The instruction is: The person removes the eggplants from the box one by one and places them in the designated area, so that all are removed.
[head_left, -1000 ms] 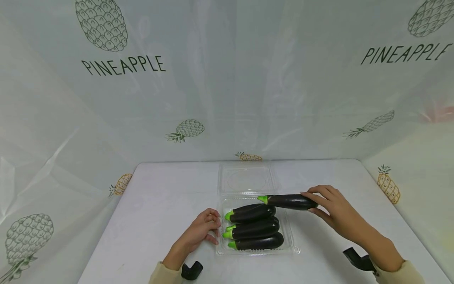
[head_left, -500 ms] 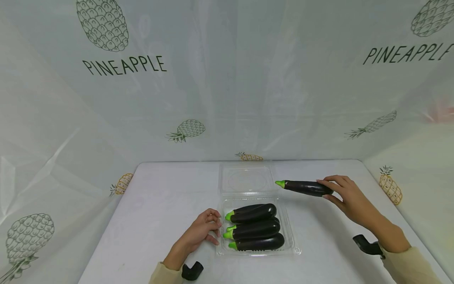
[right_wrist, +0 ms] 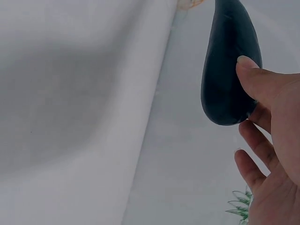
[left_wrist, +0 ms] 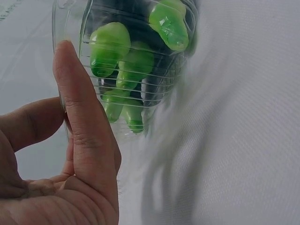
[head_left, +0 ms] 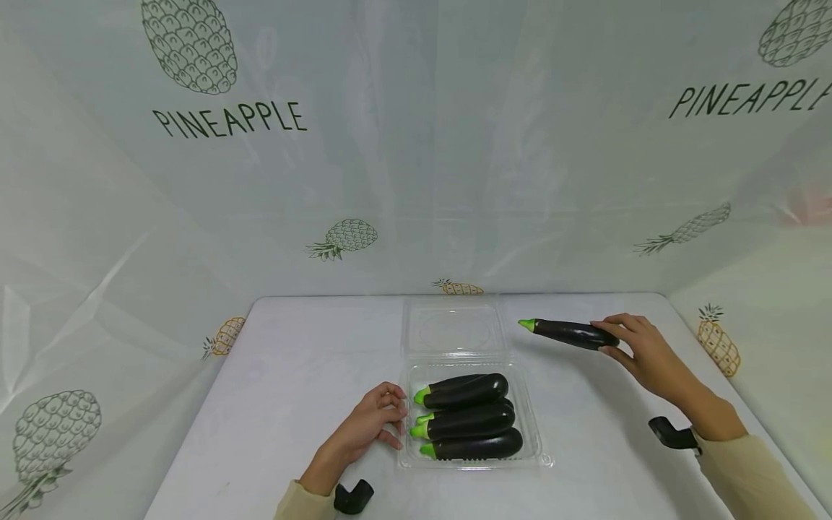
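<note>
My right hand (head_left: pixel 640 354) holds a dark eggplant (head_left: pixel 575 334) by its thick end, raised above the back right of the table. The green stem of that eggplant points left. In the right wrist view, the thumb presses on the glossy eggplant (right_wrist: pixel 229 70), with fingers behind it. My left hand (head_left: pixel 369 422) is at the left edge of an open clear plastic clamshell box (head_left: pixel 534 433). In the left wrist view, the thumb and a finger pinch the box's rim (left_wrist: pixel 58 28). Several eggplants (head_left: pixel 471 419) lie stacked inside, green stems to the left.
The box's hinged lid (head_left: pixel 453 328) lies folded back behind it on the white table (head_left: pixel 312 347). A pale curtain (head_left: pixel 468 144) with pineapple prints encloses the back and sides. Black camera mounts (head_left: pixel 354 497) sit at both wrists.
The right hand has carried the eggplant up, back and to the right, away from over the box. The left hand has stayed at the box's edge.
</note>
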`<state>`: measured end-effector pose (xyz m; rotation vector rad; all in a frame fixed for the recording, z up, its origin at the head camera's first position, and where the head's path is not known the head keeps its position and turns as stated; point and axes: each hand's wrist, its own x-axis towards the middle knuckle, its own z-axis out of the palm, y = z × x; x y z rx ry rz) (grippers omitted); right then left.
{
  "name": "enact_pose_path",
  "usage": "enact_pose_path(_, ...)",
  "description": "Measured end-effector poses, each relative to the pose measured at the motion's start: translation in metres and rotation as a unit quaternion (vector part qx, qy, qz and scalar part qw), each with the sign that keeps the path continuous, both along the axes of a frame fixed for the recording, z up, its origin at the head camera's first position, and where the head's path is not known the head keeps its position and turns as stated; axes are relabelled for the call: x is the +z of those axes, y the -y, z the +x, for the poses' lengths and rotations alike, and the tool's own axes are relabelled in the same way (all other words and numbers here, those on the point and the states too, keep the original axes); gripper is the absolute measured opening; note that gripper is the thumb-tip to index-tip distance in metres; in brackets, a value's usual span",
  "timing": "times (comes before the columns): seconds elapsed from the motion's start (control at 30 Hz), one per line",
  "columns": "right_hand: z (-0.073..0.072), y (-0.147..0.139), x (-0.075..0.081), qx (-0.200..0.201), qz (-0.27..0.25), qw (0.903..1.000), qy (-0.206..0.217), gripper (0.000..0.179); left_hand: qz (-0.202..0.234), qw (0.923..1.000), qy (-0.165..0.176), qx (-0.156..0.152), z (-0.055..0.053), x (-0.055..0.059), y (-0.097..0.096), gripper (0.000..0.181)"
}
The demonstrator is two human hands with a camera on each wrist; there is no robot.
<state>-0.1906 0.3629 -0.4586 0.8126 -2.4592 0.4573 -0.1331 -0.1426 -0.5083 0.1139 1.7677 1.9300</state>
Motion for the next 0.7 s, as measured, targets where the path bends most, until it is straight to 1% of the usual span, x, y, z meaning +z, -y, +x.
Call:
enact_pose_path(0.37,-0.014,-0.010,-0.016,-0.010,0.006,0.9999,0.003,0.062,0.000,1.0000,-0.001,-0.003,0.000,0.000,0.001,0.024)
enact_pose_path(0.6,-0.021,-0.013,-0.027,-0.005,0.011,0.9999,0.002,0.060,0.003,1.0000,0.000,-0.003,0.000,0.000,0.000,0.025)
enact_pose_path(0.7,-0.023,-0.013,-0.031,-0.006,0.015,0.9998,0.010,0.059,0.003,1.0000,0.001,-0.002,0.000,0.001,0.000,0.025)
